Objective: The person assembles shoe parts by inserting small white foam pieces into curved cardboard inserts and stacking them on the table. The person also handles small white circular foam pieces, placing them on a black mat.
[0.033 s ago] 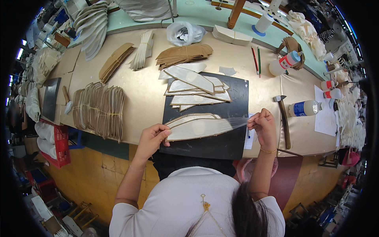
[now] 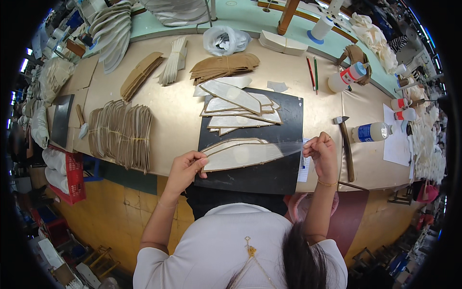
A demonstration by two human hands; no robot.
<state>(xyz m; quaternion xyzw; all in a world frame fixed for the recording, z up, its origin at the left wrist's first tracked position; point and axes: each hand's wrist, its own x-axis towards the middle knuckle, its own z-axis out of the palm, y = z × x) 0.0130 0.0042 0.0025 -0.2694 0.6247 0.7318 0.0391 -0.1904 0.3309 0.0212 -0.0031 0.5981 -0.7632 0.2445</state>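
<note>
My left hand [image 2: 187,167] pinches the left end of a long white panel with brown edges [image 2: 236,158], thumb on top. A similar panel lies partly behind it, over a black board [image 2: 231,180]. Off the panel's right end stretches a clear, thin film strip [image 2: 291,148], whose far end is pinched between the fingers of my right hand [image 2: 320,151]. Just beyond, on the same board, is a loose pile of white brown-edged panels [image 2: 240,108]. Part of a lined paper with a blue pen [image 2: 303,166] shows beside my right hand.
Right of the board lie a hammer [image 2: 344,144], a clear bottle [image 2: 370,132], a blue-capped glue bottle [image 2: 346,77] and two pencils [image 2: 313,74]. Bundled brown pieces [image 2: 120,135] stand at the left; brown stacks [image 2: 224,65] and a plastic bag [image 2: 225,40] sit along the back.
</note>
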